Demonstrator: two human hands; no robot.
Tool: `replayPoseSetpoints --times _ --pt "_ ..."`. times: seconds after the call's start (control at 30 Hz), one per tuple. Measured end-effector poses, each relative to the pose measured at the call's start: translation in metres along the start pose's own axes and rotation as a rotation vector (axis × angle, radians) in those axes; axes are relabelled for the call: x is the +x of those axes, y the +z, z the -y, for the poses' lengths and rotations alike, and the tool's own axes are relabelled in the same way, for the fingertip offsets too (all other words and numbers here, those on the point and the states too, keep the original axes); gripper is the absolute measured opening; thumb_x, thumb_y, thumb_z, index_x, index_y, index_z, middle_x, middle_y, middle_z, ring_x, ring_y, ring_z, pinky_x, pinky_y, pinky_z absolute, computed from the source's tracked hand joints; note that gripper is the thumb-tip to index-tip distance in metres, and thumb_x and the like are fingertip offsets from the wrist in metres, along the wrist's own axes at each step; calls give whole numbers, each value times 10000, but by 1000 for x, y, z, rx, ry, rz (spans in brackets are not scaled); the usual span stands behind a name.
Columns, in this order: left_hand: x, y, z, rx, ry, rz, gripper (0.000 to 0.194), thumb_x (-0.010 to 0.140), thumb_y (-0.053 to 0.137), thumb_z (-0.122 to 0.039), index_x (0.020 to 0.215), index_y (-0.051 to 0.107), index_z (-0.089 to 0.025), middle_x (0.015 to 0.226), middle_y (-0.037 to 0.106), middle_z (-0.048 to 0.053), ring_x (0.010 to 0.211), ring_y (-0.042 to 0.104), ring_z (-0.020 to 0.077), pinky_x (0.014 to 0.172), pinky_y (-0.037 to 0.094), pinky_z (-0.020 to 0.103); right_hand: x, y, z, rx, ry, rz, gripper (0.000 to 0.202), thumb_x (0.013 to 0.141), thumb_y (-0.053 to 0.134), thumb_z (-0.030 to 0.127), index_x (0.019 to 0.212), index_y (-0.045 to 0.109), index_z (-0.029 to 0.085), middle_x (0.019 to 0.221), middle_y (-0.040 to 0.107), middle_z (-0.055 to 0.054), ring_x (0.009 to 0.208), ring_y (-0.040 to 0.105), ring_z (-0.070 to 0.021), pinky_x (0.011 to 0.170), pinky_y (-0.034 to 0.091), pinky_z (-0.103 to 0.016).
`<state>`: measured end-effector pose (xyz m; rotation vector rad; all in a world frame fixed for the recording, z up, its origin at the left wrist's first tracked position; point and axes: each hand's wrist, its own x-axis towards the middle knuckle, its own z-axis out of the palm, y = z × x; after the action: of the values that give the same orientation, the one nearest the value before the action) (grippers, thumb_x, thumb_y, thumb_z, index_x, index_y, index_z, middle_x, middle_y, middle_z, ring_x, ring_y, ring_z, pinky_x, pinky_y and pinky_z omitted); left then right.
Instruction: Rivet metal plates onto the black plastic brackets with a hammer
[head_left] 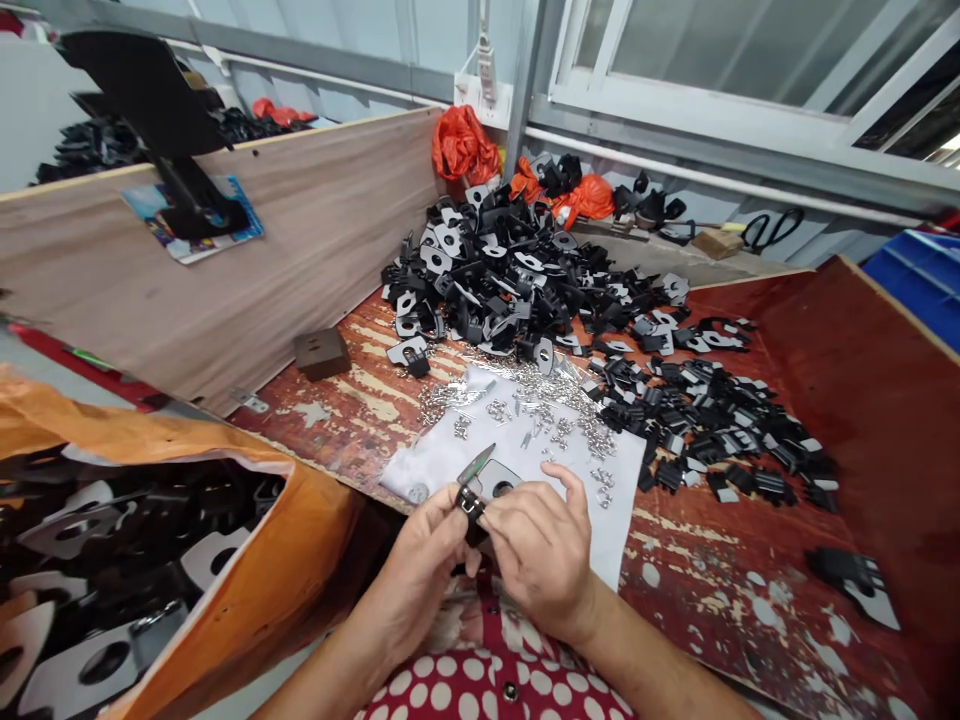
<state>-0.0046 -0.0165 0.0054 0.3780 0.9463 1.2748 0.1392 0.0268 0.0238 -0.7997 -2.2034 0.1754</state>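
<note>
In front of my body, over the white sheet (619, 505), both hands work on one black-and-grey plastic clip (471, 503). My left hand (420, 550) is closed on its left side, thumb pressed near a small shiny metal piece. A grey plate with a round hole (498, 480) shows behind the fingers. A narrow pointed grey-green piece (477, 463) sticks up beside it; whether it belongs to the clip I cannot tell. My right hand (541, 548) pinches at the clip's right side, index finger raised. Its fingertips are partly hidden. Small metal springs and pins (559, 400) lie scattered just beyond.
A large heap of black-and-grey clip parts (487, 270) fills the back, with smaller black pieces (720, 430) at right. An orange sack (300, 540) of parts stands lower left. A brown block (322, 353) sits by the wooden side board (322, 210). Scissors (772, 230) lie at the back.
</note>
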Motion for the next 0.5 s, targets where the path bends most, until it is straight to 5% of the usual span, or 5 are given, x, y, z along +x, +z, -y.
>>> replayPoseSetpoints --times 0.1,0.17,0.27,0.4,0.5 --pt "-15 -25 -4 250 156 -104 446 661 914 -393 957 616 -247 848 629 -23 768 576 156 677 495 217 -6 -2 -6 84 -5 191 131 971 510 117 966 585 225 889 709 1 836 612 -171 995 382 -401" --pt "-25 -46 -10 460 183 -216 415 771 827 -450 1072 602 -274 939 669 2 883 604 189 749 499 232 -16 -5 -16 6 54 380 109 957 573 164 1053 595 213 959 692 -43 885 608 -205 885 437 -372" --pt "-34 -69 -17 677 104 -275 434 893 630 -583 1196 611 -274 895 681 26 802 598 204 615 469 223 -37 -8 -35 -319 210 529 162 871 712 237 968 591 188 941 658 -89 859 609 -259 749 459 -370" --pt "-21 -68 -5 709 97 -222 508 908 543 -632 1183 671 -225 718 604 -5 595 522 184 495 393 240 -58 -13 -55 -403 299 644 101 879 651 196 899 551 204 785 639 -25 635 610 -191 551 401 -285" --pt "-2 -58 13 778 170 -219 495 920 509 -610 1051 740 -193 630 534 -24 546 487 184 509 361 266 -60 -27 -56 -314 310 637 172 940 532 166 1104 575 200 699 651 14 547 615 -173 501 387 -265"
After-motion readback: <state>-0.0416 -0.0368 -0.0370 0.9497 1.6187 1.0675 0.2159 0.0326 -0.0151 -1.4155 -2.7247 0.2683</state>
